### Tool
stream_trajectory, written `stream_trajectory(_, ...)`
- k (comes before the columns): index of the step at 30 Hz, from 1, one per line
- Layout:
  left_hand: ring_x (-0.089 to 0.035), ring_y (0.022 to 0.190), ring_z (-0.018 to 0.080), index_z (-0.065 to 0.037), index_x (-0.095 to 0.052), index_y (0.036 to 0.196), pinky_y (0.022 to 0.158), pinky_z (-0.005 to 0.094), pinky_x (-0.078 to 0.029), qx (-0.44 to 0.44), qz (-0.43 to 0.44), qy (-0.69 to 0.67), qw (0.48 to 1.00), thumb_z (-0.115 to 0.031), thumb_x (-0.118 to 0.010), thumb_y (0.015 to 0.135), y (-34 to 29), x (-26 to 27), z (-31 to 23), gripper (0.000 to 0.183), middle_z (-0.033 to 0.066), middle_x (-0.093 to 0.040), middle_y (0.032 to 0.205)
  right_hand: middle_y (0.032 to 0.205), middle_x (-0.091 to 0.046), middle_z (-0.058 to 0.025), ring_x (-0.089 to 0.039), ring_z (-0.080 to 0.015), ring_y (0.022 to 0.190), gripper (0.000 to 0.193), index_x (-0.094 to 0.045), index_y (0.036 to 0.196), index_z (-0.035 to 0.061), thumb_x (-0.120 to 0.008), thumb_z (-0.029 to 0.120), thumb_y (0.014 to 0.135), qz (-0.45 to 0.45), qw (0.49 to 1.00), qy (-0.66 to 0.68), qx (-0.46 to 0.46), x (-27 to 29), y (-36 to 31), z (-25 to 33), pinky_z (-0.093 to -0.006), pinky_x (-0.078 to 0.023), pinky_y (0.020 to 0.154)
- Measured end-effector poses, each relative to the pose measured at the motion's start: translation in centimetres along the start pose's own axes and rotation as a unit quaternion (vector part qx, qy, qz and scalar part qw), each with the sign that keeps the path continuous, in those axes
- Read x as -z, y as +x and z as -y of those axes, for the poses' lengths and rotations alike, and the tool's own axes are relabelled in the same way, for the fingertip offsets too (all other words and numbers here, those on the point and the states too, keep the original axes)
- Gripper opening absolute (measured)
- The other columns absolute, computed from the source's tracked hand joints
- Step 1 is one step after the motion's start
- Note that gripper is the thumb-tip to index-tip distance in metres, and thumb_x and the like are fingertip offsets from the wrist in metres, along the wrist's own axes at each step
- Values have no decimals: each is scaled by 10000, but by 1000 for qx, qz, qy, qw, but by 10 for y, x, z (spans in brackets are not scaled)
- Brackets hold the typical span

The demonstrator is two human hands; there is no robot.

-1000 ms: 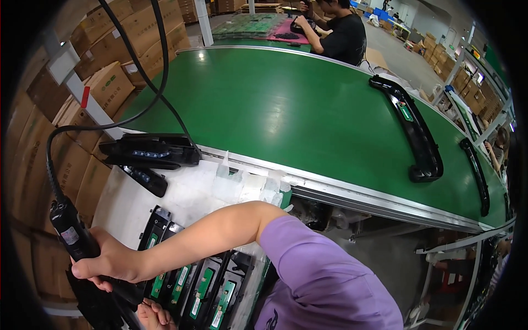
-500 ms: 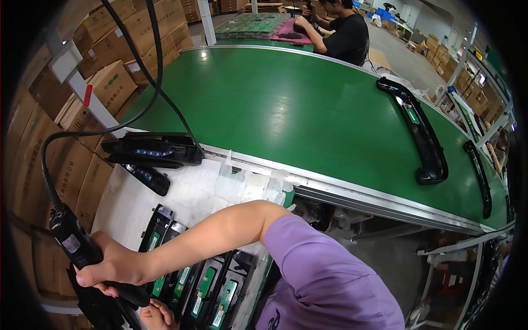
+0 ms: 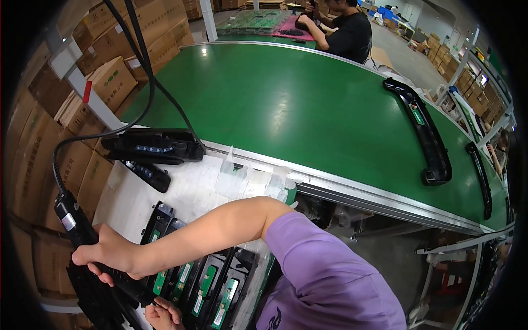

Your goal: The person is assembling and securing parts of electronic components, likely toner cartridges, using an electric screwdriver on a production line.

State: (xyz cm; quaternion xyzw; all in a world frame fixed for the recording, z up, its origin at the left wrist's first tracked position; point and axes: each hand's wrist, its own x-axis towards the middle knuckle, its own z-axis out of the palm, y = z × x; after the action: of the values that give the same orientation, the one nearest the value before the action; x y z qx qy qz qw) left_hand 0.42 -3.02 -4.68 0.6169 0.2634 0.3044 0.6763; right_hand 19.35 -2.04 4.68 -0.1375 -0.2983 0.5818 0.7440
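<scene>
My right hand point(image 3: 113, 253) is wrapped round a black corded electric screwdriver point(image 3: 77, 220), which slants down toward the lower middle. Its tip end meets my left hand point(image 3: 163, 315), whose fingers are pinched together there; what they hold is too small or hidden to make out. Just right of that hand lie several long black plastic housings with green circuit boards point(image 3: 205, 290), side by side on the white worktop point(image 3: 192, 190). My right forearm covers their middle part. Dark plastic parts point(image 3: 91, 291) lie below the screwdriver at the lower left.
Black housings with small blue parts point(image 3: 154, 148) lie at the worktop's far left. Beyond runs a green conveyor belt point(image 3: 242, 104) with a metal edge, carrying curved black housings point(image 3: 426, 132). Cartons point(image 3: 60, 165) stack at left; the screwdriver cable point(image 3: 147, 66) hangs down. A co-worker point(image 3: 349, 33) sits far behind.
The screwdriver and my right hand have shifted slightly right and the tool's tip has come to my left hand's fingers. My left hand has moved slightly right. The view has tilted a little.
</scene>
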Motion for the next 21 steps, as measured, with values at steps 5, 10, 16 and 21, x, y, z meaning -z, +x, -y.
stream_trajectory(5, -388, 427, 70, -74, -489, 877, 383, 183, -285, 23, 20, -19, 999, -340, -561, 919, 0, -3, -2, 279, 14, -503, 651, 511, -479, -58, -444, -144, 339, 238, -422, 740, 48, -618, 182, 751, -8, 1000, 12, -12, 1, 2, -1, -301, -380, 319)
stream_trajectory(10, -374, 427, 70, -89, -475, 882, 378, 184, -291, 47, 49, -23, 997, -399, -579, 891, -1, -11, -10, 327, -1, -493, 675, 521, -484, -48, -450, -132, 353, 249, -415, 755, 62, -623, 200, 757, -31, 998, 37, -33, 4, 4, 1, -298, -387, 334)
stream_trajectory(16, -393, 415, 92, -91, -489, 833, 357, 188, -313, 24, 55, -71, 996, -306, -516, 947, -3, -6, -7, 244, 6, -490, 657, 529, -480, -43, -451, -127, 365, 262, -403, 795, 71, -623, 207, 759, -35, 998, 37, -47, 4, 6, -3, -302, -393, 343)
stream_trajectory(21, -410, 427, 97, -90, -501, 813, 336, 202, -339, 28, 33, -146, 988, -228, -509, 939, -4, -18, -9, 187, 11, -483, 629, 543, -482, -45, -454, -129, 372, 263, -407, 797, 76, -624, 220, 759, -43, 996, 47, -54, 6, 2, 5, -302, -394, 343)
